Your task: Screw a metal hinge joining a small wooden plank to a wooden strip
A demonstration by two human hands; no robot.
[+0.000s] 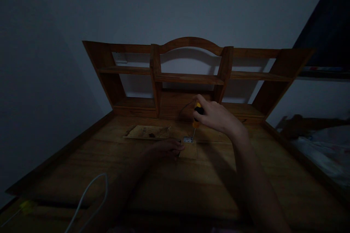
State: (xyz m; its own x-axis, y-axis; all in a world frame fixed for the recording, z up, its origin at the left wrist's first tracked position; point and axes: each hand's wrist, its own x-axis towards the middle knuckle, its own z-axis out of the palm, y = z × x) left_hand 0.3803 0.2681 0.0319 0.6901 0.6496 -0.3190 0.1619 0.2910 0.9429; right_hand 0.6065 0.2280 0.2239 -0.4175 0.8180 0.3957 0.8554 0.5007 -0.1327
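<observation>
My right hand (209, 113) is closed round the yellow and black handle of a screwdriver (196, 124). Its shaft points down to the right end of a small metal hinge (187, 139). The hinge sits at the far edge of a small square wooden block (188, 150) on the desk. Fingers of my left hand (169, 147) press on the block's left side and grip it; the thumb and fingertips are partly in shadow. Whether the screwdriver tip sits in a screw is too small to tell.
A longer rough wooden board (149, 131) lies on the desk (109, 153) behind my left hand. A wooden shelf unit (188, 78) rises at the back against the wall. A white cord (91, 182) loops at lower left, near a yellow object (27, 206).
</observation>
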